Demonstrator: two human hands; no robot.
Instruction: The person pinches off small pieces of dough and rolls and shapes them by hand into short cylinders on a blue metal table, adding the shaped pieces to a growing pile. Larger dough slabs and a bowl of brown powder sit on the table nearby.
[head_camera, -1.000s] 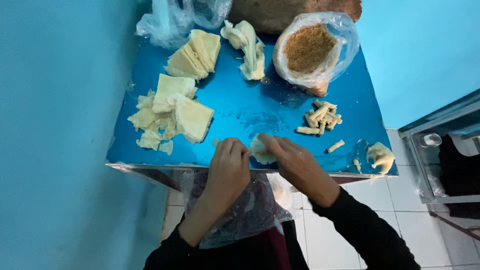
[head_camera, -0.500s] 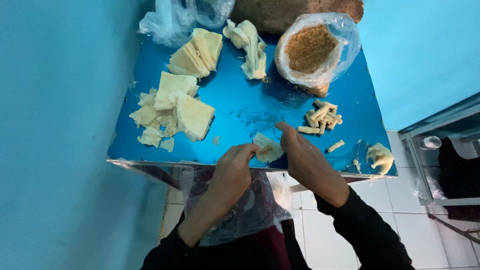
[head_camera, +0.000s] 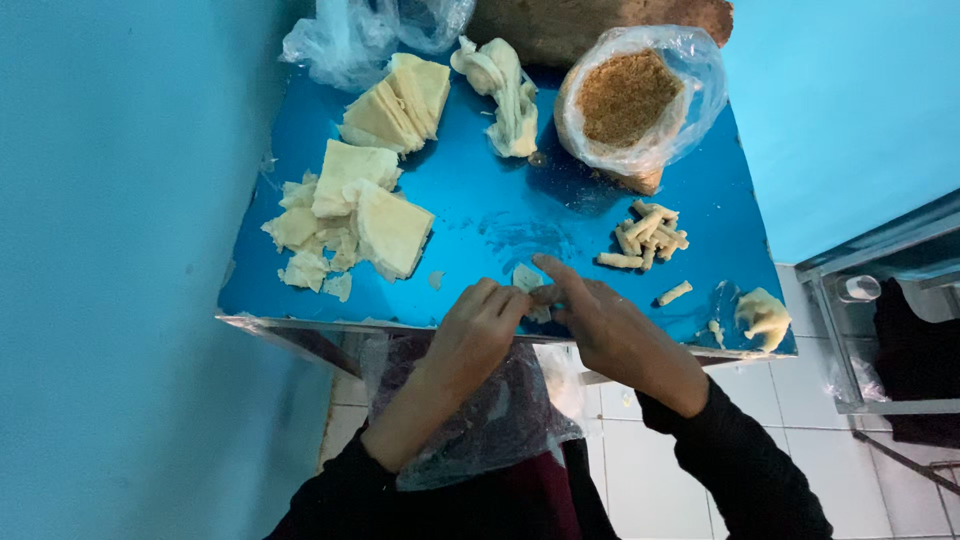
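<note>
Pinching together now, your left hand (head_camera: 478, 330) and right hand (head_camera: 605, 325) have closed on the dough wrapper (head_camera: 528, 282), at the blue table (head_camera: 500, 215) edge between teal walls.

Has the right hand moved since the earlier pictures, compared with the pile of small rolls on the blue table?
Cannot tell. The right hand stays at the table's near edge, below-left of the pile of small rolls, working a pale wrapper piece.

The left hand (head_camera: 478, 330) and right hand (head_camera: 600, 325) have closed together again. The dough piece (head_camera: 527, 280) is now pinched between their fingertips.
</note>
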